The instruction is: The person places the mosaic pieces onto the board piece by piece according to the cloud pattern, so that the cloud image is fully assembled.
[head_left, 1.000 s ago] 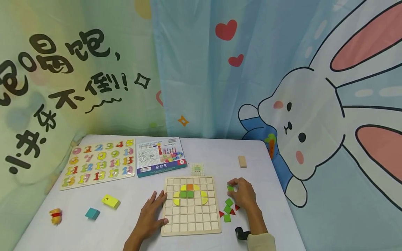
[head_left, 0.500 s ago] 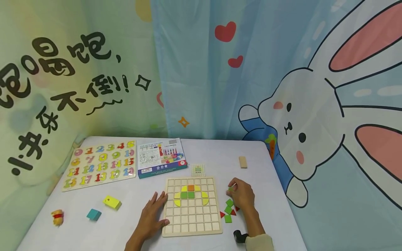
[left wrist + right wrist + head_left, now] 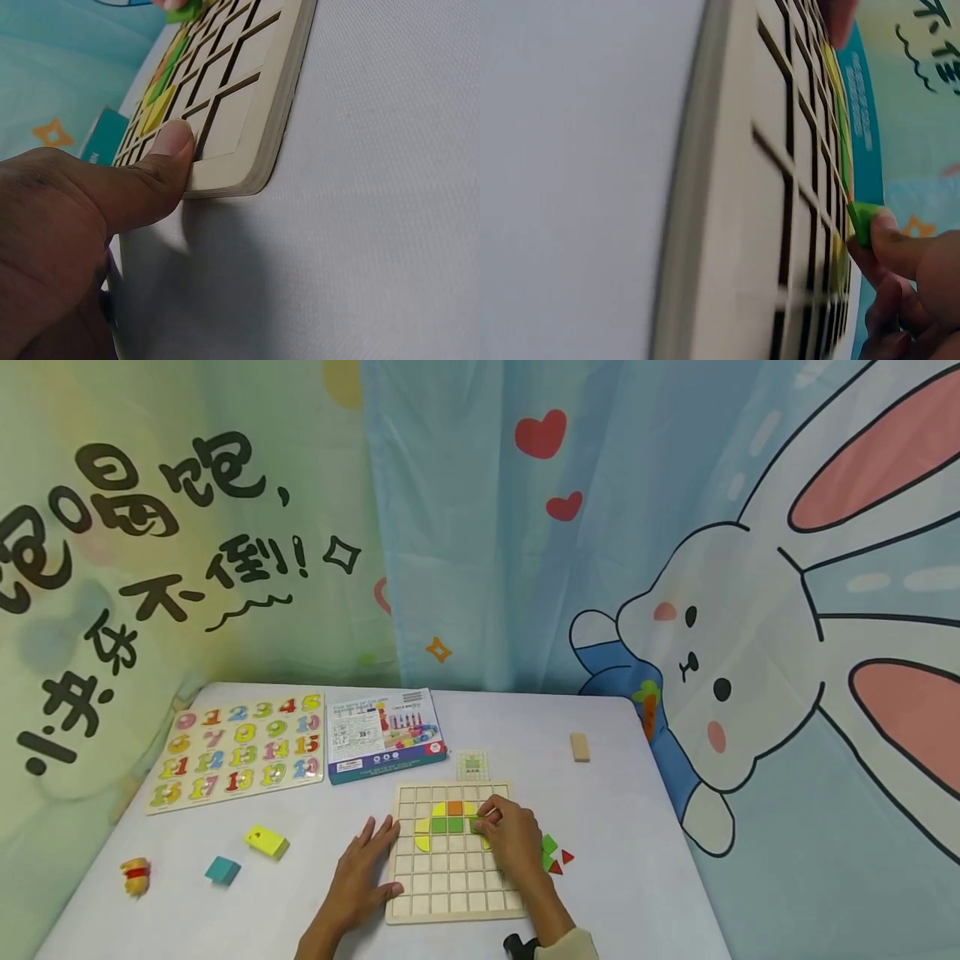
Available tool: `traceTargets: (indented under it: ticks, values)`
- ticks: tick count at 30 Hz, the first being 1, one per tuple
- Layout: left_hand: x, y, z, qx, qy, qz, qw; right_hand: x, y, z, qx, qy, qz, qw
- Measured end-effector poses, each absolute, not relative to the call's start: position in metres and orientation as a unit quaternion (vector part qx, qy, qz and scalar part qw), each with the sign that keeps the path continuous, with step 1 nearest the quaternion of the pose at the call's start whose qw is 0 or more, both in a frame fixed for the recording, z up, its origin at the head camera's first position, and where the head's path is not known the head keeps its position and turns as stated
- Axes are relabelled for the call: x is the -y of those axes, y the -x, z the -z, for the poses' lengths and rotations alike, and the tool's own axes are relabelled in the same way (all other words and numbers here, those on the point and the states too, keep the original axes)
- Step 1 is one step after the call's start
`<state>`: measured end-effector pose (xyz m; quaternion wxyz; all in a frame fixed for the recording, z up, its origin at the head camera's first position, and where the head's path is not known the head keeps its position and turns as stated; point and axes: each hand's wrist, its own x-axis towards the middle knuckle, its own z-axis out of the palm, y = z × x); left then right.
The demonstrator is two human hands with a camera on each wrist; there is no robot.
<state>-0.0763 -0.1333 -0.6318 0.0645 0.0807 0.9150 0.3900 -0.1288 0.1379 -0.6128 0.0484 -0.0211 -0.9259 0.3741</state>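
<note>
My right hand is over the upper right of the wooden grid board, pinching a green square tile between thumb and fingertips. The tile is tilted, close over the cells. My left hand rests along the board's left edge with fingers extended; its thumb presses on the rim in the left wrist view. Set in the board are an orange square tile, two green square tiles side by side and several yellow rounded tiles. My right hand partly hides the yellow ones on the right.
Loose green tiles and red triangles lie right of the board. A small pattern card is behind it. Further off are a number puzzle, a box, a wooden block, yellow and blue blocks and a bear figure.
My right hand has moved left from the loose pieces beside the board to over its upper right cells, carrying the green square tile. My left hand has stayed on the board's edge.
</note>
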Motion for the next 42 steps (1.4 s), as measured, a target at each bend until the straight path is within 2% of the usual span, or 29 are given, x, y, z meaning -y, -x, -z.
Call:
traceTargets:
  ticks: [6, 19, 22, 29, 34, 42]
  values:
    - [0.135, 0.075, 0.630, -0.914, -0.088, -0.392, 0.062, -0.123, 0.133, 0.619, 0.931, 0.016, -0.358, 0.068]
    - [0.137, 0.075, 0.627, -0.912, -0.086, -0.396, 0.069, -0.132, 0.140, 0.615, 0.936, 0.004, -0.351, 0.011]
    - [0.135, 0.074, 0.628, -0.912, -0.084, -0.396, 0.069, -0.139, 0.137, 0.613, 0.931, -0.004, -0.365, 0.013]
    - [0.135, 0.073, 0.631, -0.912, -0.085, -0.397, 0.067, -0.175, 0.121, 0.602, 0.916, 0.062, -0.395, 0.026]
    - [0.136, 0.073, 0.632, -0.910, -0.086, -0.399, 0.068, -0.208, 0.109, 0.601, 0.928, 0.127, -0.350, 0.021]
    - [0.135, 0.076, 0.632, -0.910, -0.091, -0.401, 0.052, -0.227, 0.101, 0.607, 0.940, 0.151, -0.306, -0.003]
